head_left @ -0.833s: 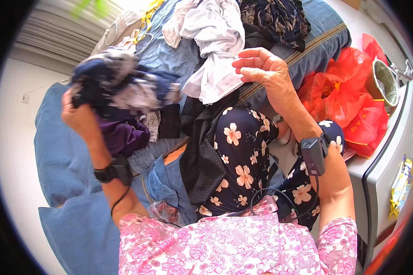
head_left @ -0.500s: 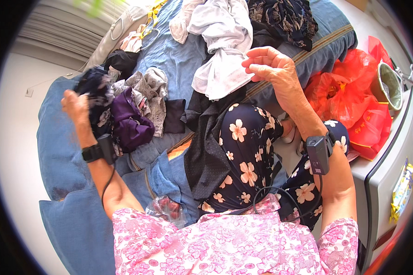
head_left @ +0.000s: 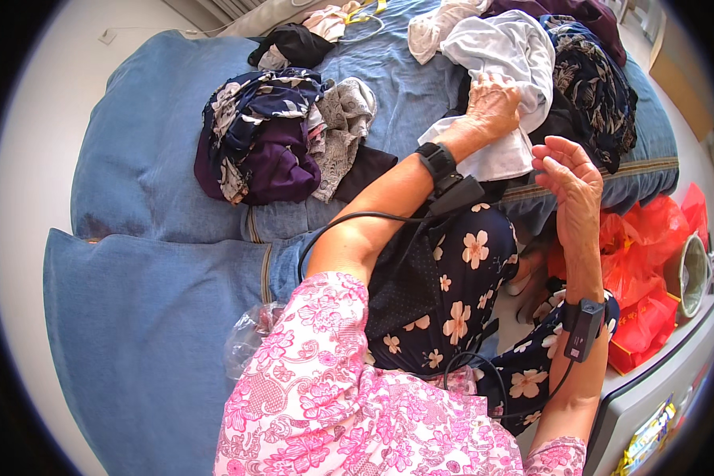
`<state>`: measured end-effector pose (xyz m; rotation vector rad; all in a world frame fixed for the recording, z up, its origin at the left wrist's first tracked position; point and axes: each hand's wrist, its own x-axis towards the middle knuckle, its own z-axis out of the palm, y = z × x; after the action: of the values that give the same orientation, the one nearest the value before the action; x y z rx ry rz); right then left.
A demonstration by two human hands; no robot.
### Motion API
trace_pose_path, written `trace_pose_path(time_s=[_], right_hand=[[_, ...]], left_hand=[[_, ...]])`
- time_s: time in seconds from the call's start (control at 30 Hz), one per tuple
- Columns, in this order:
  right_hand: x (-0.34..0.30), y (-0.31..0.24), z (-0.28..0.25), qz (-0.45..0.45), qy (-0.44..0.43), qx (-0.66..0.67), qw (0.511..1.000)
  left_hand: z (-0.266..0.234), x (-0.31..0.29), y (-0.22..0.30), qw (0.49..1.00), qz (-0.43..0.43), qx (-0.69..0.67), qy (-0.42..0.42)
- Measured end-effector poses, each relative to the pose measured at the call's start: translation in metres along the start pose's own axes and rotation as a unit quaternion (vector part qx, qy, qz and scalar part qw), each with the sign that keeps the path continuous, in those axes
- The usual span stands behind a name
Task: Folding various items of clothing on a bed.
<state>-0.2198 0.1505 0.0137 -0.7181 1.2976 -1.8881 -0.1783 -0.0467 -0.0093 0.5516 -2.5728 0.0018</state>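
My left hand [head_left: 493, 107] reaches across to a crumpled white garment [head_left: 525, 59] on the bed, its bent fingers gripping the cloth near the middle. To the right of that garment, my right hand [head_left: 573, 173] hovers with curved fingers, holding nothing. Dark patterned clothing [head_left: 591, 87] lies just beyond it. A black dotted cloth [head_left: 404, 278] drapes over my lap. Over on the left is a separate heap: a navy floral garment [head_left: 266, 95] on top of a purple one [head_left: 282, 163], with a grey patterned garment [head_left: 345, 119] beside them.
Blue denim-like covers [head_left: 159, 151] spread beneath the clothes. A clear plastic bag [head_left: 246, 337] lies by my left side. At right are red plastic bags [head_left: 639, 238], a pale green bin [head_left: 692, 266] and a grey-white cabinet [head_left: 623, 416]. A black garment [head_left: 293, 46] sits farther back.
My left hand has left the navy floral garment on the left heap and crossed right to the white garment. My right hand stays raised and empty. The view has shifted left.
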Motion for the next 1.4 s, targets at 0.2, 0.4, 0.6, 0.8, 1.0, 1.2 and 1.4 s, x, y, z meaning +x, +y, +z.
trace_pose_path(time_s=[0.2, 0.4, 0.6, 0.8, 1.0, 1.2, 1.4], right_hand=[[0.001, -0.003, -0.002, -0.003, 0.005, -0.007, 1.0], [0.001, 0.0, -0.004, 0.006, -0.005, 0.004, 1.0], [0.002, 0.005, -0.006, 0.075, -0.038, 0.136, 0.987], [-0.008, -0.001, 0.027, 0.171, -0.169, 0.305, 0.922], [-0.009, 0.003, 0.012, 0.076, -0.086, 0.216, 0.97], [-0.024, -0.003, 0.023, 0.049, -0.186, 0.129, 0.973], [-0.027, -0.01, 0.012, 0.025, -0.222, 0.017, 0.975]], left_hand=[[-0.021, -0.001, 0.005, 0.989, -0.083, -0.083, 0.085], [-0.086, -0.025, 0.0, 0.931, -0.108, -0.302, 0.174], [-0.166, -0.079, 0.05, 0.913, 0.05, -0.396, 0.081], [-0.165, -0.122, 0.083, 0.838, 0.204, -0.506, -0.026], [-0.17, -0.134, 0.065, 0.886, 0.115, -0.442, -0.08], [-0.158, -0.125, 0.042, 0.919, -0.149, -0.358, 0.076], [-0.137, -0.112, 0.025, 0.937, 0.007, -0.337, -0.095]])
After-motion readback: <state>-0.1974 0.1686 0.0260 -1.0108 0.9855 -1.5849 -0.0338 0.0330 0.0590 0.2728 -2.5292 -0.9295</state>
